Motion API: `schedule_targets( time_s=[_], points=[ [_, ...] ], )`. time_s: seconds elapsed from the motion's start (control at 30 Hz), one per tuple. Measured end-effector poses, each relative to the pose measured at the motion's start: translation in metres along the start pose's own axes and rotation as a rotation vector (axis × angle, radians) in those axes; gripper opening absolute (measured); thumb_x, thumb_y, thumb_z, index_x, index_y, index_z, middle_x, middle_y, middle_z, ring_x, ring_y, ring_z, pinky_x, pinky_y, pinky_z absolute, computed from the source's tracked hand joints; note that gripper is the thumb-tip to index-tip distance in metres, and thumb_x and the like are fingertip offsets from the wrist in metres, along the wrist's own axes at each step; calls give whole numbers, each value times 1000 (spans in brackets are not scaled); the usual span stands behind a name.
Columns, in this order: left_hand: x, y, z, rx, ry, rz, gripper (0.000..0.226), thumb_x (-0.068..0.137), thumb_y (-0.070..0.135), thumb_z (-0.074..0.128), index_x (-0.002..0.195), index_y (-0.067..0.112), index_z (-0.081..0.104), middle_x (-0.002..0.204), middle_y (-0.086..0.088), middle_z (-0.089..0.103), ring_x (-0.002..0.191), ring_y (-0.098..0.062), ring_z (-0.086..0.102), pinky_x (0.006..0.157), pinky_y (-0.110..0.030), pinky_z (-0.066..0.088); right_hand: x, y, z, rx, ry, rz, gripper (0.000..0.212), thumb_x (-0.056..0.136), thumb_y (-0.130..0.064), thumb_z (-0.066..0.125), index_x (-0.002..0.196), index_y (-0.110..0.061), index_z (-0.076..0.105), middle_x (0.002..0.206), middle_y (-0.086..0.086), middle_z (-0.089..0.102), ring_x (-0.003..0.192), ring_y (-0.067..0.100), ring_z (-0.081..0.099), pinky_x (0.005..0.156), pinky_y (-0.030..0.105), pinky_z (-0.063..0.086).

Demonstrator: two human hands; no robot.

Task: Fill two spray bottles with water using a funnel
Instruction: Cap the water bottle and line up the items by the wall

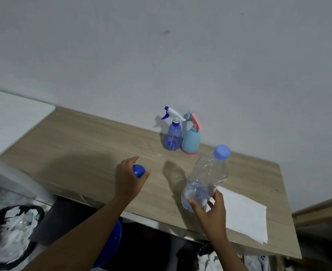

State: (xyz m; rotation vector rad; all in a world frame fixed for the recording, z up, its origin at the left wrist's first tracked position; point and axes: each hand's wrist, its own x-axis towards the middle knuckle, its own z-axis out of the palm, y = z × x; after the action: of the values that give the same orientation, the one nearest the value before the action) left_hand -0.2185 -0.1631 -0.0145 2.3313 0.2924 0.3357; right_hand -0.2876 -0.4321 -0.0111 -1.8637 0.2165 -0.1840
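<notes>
Hands both occupied, well apart above a wooden table (79, 141). Left hand (127, 181) grips a blue funnel (139, 171), fingers curled round it, forefinger and thumb tips showing past its edges. Right hand (214, 211) holds a clear water bottle (208, 178) by its base, thumb on the near side and fingers wrapped behind. Bottle leans with its neck away from the person, blue cap (222, 152) on, water pooled in the lower part. Clear blue spray bottle (172, 136) and pale blue spray bottle (191, 139) with pink trim stand upright at the back against the wall (161, 55), touching or very nearly so, trigger heads on. White paper sheet (245, 216) lies at the near right edge, just beside the right hand.
</notes>
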Motion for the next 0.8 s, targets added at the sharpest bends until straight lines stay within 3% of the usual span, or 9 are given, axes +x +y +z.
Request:
schedule_targets(
  time_s=[0.1,0.2,0.33,0.5,0.57,0.67,0.8],
  points=[
    [11,-25,5,49,-101,-187,85,68,45,85,140,18,48,135,-6,55,125,-29,47,101,-46,44,0,3,8,-14,27,39,64,71,-9,88,123,-21,52,118,-5,61,109,-5,59,88,10,49],
    [21,-47,16,97,-220,-235,85,70,50,82,141,20,47,137,-4,55,126,-30,46,99,-46,43,-2,4,15,-50,73,59,65,69,-11,89,121,-24,52,115,-7,62,107,1,60,90,15,49],
    [27,-62,27,138,-234,-187,65,70,48,80,126,26,58,124,1,62,113,-28,52,90,-44,48,-3,1,23,-29,125,95,65,67,-11,91,120,-21,53,112,-10,63,107,6,63,94,27,51],
    [27,-42,33,-44,-256,-57,57,69,43,81,120,27,60,116,6,62,105,-16,60,89,-37,53,2,-9,17,7,184,102,60,69,-9,89,117,-20,56,104,-23,65,100,-1,64,89,35,56],
    [31,-16,40,-72,-291,22,60,69,31,85,123,20,62,121,2,62,111,-18,59,92,-24,44,13,-15,7,33,214,90,60,69,-10,89,118,-19,56,106,-18,65,101,1,64,88,39,57],
    [36,38,61,-58,-389,91,67,72,26,85,132,16,57,128,0,61,116,-19,57,85,-11,30,41,-20,-17,66,238,57,61,70,-9,88,120,-19,54,114,-12,63,102,1,63,86,38,57],
    [45,100,109,-70,-477,183,60,75,27,83,129,20,57,127,1,62,115,-19,57,80,-11,29,96,-20,-56,11,257,20,70,68,-16,90,127,-21,52,124,-5,56,109,12,58,84,35,55]
  ],
)
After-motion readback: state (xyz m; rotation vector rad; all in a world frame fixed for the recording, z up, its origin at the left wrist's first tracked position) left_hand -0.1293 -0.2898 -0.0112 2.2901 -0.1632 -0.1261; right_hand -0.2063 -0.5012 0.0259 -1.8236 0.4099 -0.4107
